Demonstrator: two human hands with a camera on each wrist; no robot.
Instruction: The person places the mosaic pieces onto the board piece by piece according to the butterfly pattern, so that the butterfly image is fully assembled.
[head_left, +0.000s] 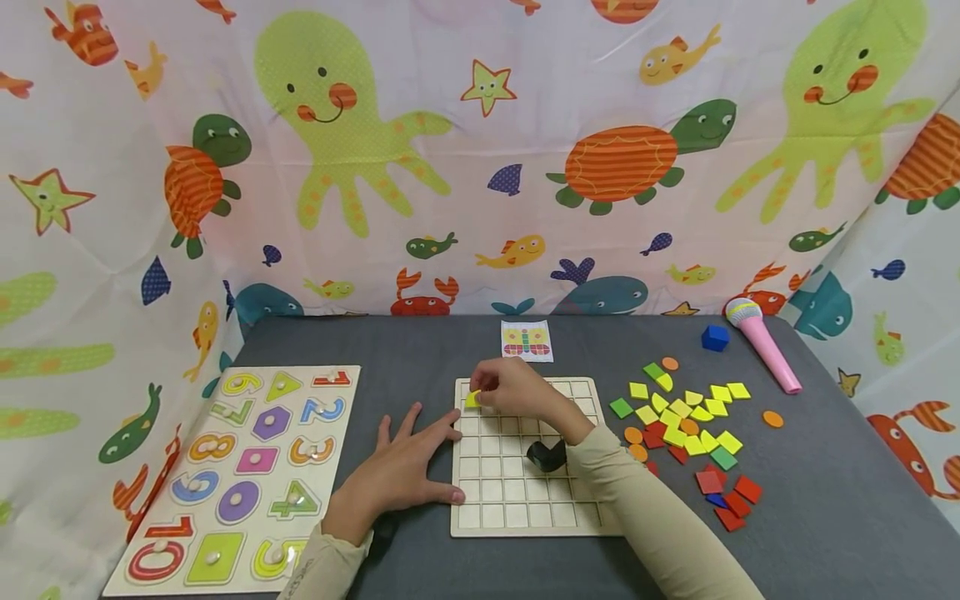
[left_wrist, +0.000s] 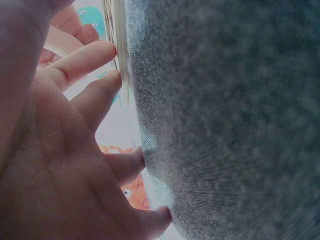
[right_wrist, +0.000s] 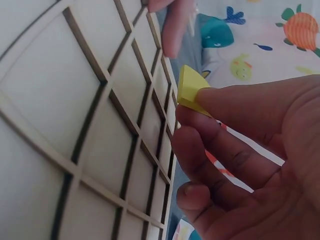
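Note:
My right hand [head_left: 519, 389] pinches a yellow quarter-round tile [right_wrist: 189, 90] between thumb and fingers, over the upper left corner of a wooden grid board [head_left: 510, 518]. In the right wrist view the tile is held tilted, close to the grid's raised ribs. My left hand [head_left: 401, 468] lies with spread fingers at the board's left side, the thumb and a fingertip touching its edge. The left wrist view shows those fingers [left_wrist: 95, 100] straight, with some tips on the grey cloth. Part of the grid is hidden beneath my right hand and forearm.
Loose yellow, red, green and orange tiles [head_left: 693, 446] lie scattered right of the board. Behind the board is a patterned card [head_left: 527, 340]. A number-and-shape puzzle [head_left: 255, 429] lies at left; a blue cube [head_left: 715, 337] and pink toy microphone [head_left: 768, 350] stand back right.

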